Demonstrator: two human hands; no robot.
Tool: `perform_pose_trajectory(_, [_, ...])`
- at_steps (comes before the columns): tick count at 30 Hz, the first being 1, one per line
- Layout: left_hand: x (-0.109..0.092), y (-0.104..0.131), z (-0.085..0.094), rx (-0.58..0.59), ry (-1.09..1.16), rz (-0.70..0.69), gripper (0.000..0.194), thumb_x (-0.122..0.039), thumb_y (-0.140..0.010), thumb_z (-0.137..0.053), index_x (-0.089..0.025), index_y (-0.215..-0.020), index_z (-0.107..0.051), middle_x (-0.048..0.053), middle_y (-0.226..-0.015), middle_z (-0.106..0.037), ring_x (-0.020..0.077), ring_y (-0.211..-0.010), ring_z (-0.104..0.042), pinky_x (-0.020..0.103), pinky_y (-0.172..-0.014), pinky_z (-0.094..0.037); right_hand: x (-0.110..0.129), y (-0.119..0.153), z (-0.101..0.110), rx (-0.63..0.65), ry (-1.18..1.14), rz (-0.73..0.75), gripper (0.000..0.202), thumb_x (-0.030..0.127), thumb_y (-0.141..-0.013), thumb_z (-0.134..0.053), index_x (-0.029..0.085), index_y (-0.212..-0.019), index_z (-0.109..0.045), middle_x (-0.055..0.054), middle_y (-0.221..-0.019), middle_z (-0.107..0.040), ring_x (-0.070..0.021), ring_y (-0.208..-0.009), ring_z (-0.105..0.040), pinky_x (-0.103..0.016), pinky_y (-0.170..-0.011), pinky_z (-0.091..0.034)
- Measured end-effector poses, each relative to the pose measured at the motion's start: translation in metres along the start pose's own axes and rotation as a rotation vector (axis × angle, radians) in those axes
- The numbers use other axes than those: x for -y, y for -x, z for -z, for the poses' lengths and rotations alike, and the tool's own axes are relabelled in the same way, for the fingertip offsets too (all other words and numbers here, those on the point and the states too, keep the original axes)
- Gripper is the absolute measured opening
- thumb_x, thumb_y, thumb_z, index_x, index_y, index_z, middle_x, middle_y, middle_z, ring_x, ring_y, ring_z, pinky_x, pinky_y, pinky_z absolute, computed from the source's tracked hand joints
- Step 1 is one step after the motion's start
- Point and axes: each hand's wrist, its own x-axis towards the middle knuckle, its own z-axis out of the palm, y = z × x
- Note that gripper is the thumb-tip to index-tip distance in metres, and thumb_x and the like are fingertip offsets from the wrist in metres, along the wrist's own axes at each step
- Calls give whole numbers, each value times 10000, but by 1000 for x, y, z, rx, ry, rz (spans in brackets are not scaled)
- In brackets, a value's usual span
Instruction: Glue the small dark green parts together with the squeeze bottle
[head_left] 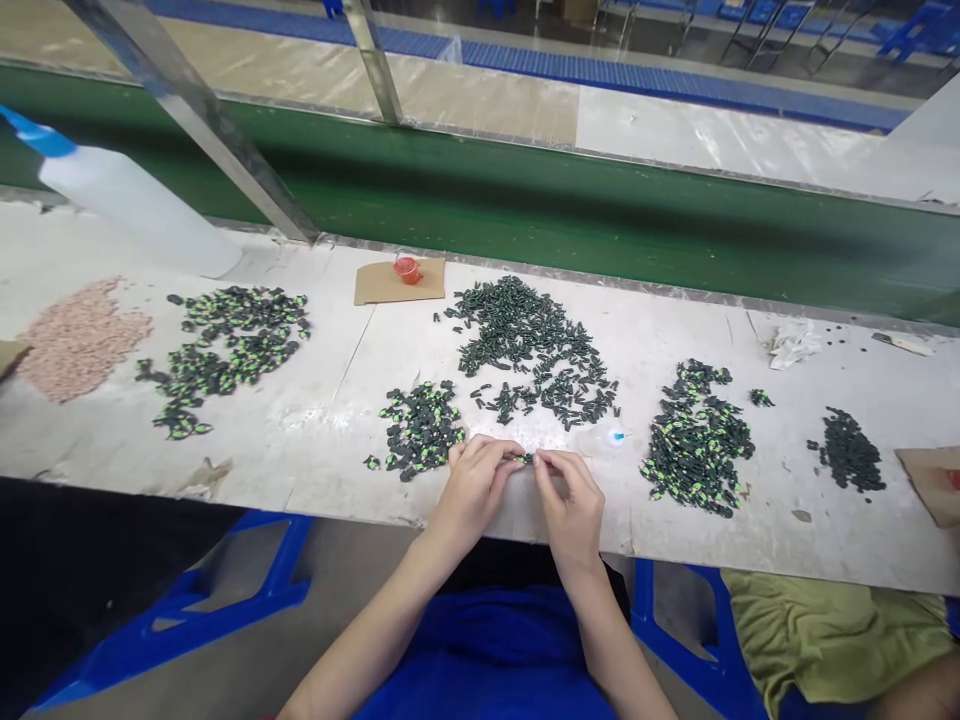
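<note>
Close to the table's front edge, my left hand (478, 482) and my right hand (573, 503) meet, fingertips pinched. Between them is a small black-and-green piece (526, 458), mostly covered by the fingers. To the left of my left hand lies a pile of black pieces with bright green marks (421, 428). Beyond both hands spreads a heap of small dark green, rod-like parts (517, 330). A small translucent bottle with a blue tip (616, 436) lies to the right, beyond my right hand.
More black-and-green pieces (701, 440) are heaped at right, others (232, 340) at left. Pinkish bits (82, 340) lie far left, near a white bottle (142, 205). A red cup (407, 269) stands on cardboard (375, 286). A green-clothed person (832, 630) sits at right.
</note>
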Motion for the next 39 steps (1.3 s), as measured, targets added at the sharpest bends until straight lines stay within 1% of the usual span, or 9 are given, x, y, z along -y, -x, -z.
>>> perform_pose_trajectory(7, [-7, 2, 5, -31, 281, 91, 106, -222, -872, -557, -230, -920, -652, 19, -887, -701, 191, -878, -647, 351, -842, -448, 5, -1, 6, -25, 45, 196, 130, 127, -876, -572, 198, -899, -679, -60, -821, -683, -172, -782, -660, -302, -716, -563])
perform_pose_trajectory(10, [-13, 2, 7, -30, 443, 135, 119, -258, -859, -571, -215, -931, -655, 29, -904, -691, 179, -870, -660, 315, -813, -498, 7, -2, 9, -29, -2, 185, 126, 131, -868, -581, 204, -892, -680, -55, -813, -687, -171, -777, -663, -306, -717, -565])
perform_pose_trajectory(13, [-19, 2, 9, -25, 527, 156, 122, -263, -846, -576, -201, -918, -653, 36, -905, -684, 170, -866, -660, 292, -796, -524, 7, -2, 12, 14, -88, 82, 103, 154, -854, -600, 213, -865, -683, -47, -824, -706, -173, -792, -677, -311, -735, -573])
perform_pose_trajectory(17, [-24, 2, 13, -15, 480, 118, 104, -247, -840, -576, -209, -896, -655, 31, -886, -677, 171, -876, -646, 294, -805, -516, 7, -1, 18, 114, -254, -152, 78, 196, -805, -657, 209, -874, -691, -41, -848, -732, -166, -752, -701, -294, -712, -590])
perform_pose_trajectory(19, [-26, 3, 16, 4, 436, 96, 105, -245, -840, -576, -218, -900, -657, 28, -888, -681, 177, -887, -643, 305, -817, -501, 7, -3, 21, 143, -309, -222, 102, 203, -774, -682, 208, -875, -690, -35, -838, -734, -161, -731, -700, -288, -706, -589])
perform_pose_trajectory(24, [-31, 3, 21, 7, 401, 95, 93, -255, -825, -595, -240, -873, -673, 12, -858, -687, 186, -856, -642, 323, -817, -460, 8, -7, 24, 142, -369, -189, 109, 163, -732, -686, 217, -823, -663, -8, -758, -688, -141, -709, -659, -261, -688, -559])
perform_pose_trajectory(28, [-36, 5, 21, -11, 431, 78, 78, -252, -821, -607, -239, -841, -682, 14, -825, -682, 180, -817, -629, 305, -773, -455, 7, -3, 21, 92, -447, -192, 128, 155, -708, -689, 222, -780, -606, 17, -717, -617, -118, -677, -610, -233, -658, -530])
perform_pose_trajectory(35, [-35, 8, 17, -95, 348, -89, 66, -234, -856, -590, -229, -860, -655, 11, -788, -687, 170, -800, -604, 308, -766, -433, 6, 1, 18, 93, -501, -251, 154, 222, -709, -704, 220, -775, -564, 19, -707, -579, -119, -677, -586, -233, -648, -514])
perform_pose_trajectory(39, [-30, 7, 16, -72, 277, -187, 98, -242, -897, -554, -240, -940, -642, 6, -827, -709, 166, -820, -614, 311, -773, -411, 4, -2, 21, 99, -499, -275, 164, 264, -713, -711, 221, -817, -593, 18, -673, -590, -126, -649, -591, -245, -629, -525])
